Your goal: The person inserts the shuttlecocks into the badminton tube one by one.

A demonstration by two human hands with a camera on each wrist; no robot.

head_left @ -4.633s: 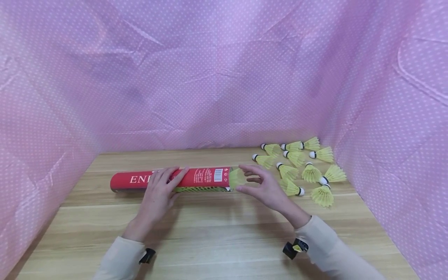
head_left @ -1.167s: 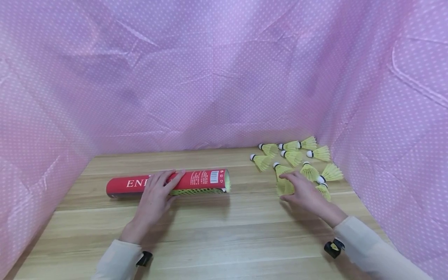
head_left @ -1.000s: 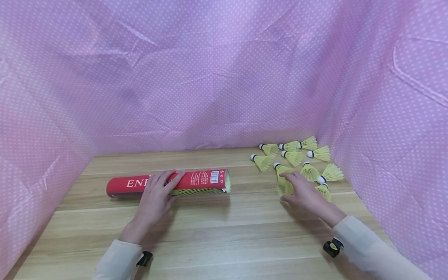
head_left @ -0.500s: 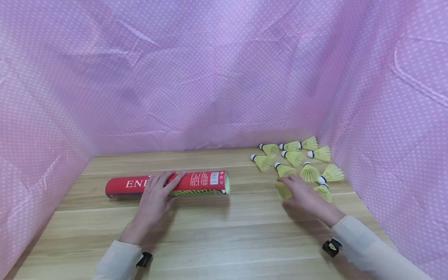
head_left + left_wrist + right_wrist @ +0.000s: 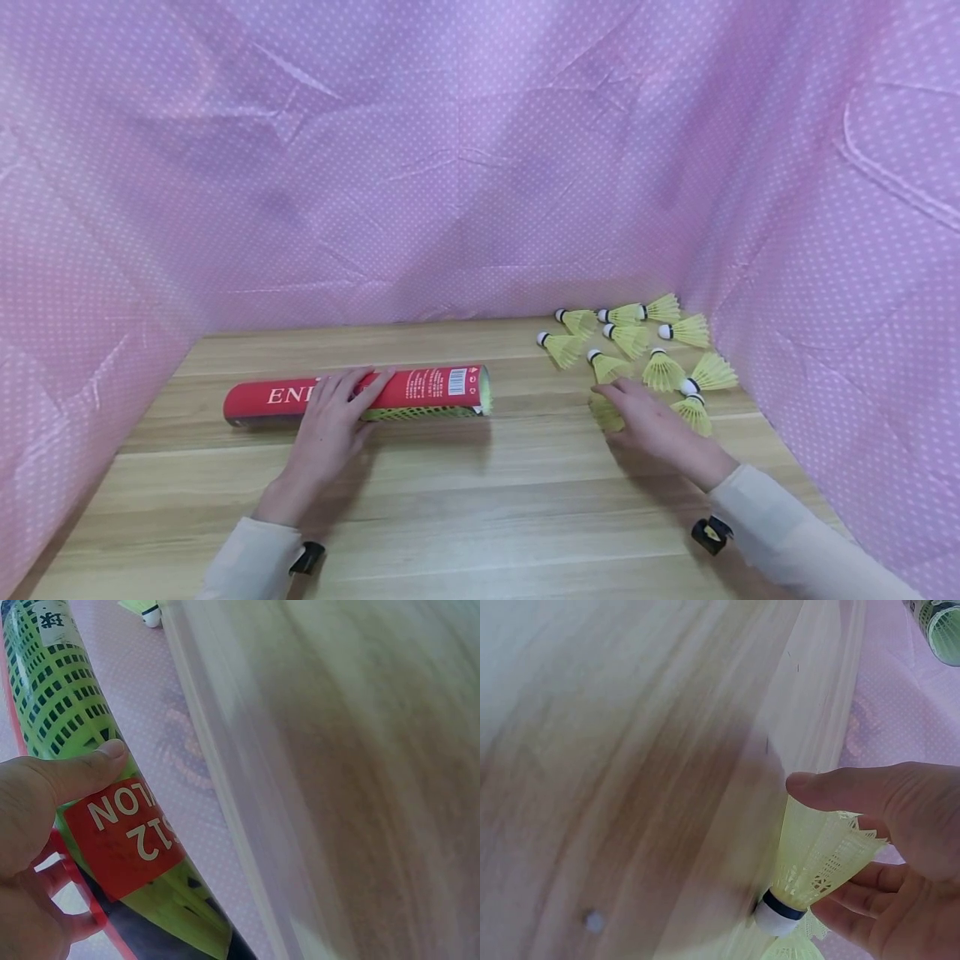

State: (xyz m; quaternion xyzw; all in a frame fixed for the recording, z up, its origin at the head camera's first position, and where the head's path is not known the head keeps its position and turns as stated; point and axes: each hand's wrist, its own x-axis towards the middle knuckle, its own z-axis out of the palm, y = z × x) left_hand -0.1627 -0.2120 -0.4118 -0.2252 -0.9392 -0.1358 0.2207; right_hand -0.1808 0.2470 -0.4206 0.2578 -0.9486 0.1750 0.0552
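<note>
A red shuttlecock tube (image 5: 420,387) lies across the table, its clear mouth facing right and yellow-green shuttlecocks showing through its see-through side. My left hand (image 5: 333,425) grips it around the middle; in the left wrist view the thumb (image 5: 90,769) presses on the clear side. Over at the right, my right hand (image 5: 648,421) holds a yellow shuttlecock (image 5: 825,855) by its skirt, thumb on one side and fingers on the other. Its white cork (image 5: 776,916) points away from the palm, close over the wood. In the head view the hand covers part of this shuttlecock.
Several loose yellow shuttlecocks (image 5: 626,339) lie at the back right of the wooden table (image 5: 450,517), one (image 5: 607,365) just beyond the right hand's fingers. Pink dotted cloth (image 5: 465,167) hangs behind and along both sides.
Earlier my right hand was at the tube's mouth, where a shuttlecock stuck out; that one is now inside. The hand has moved right and its fingers have closed on another shuttlecock.
</note>
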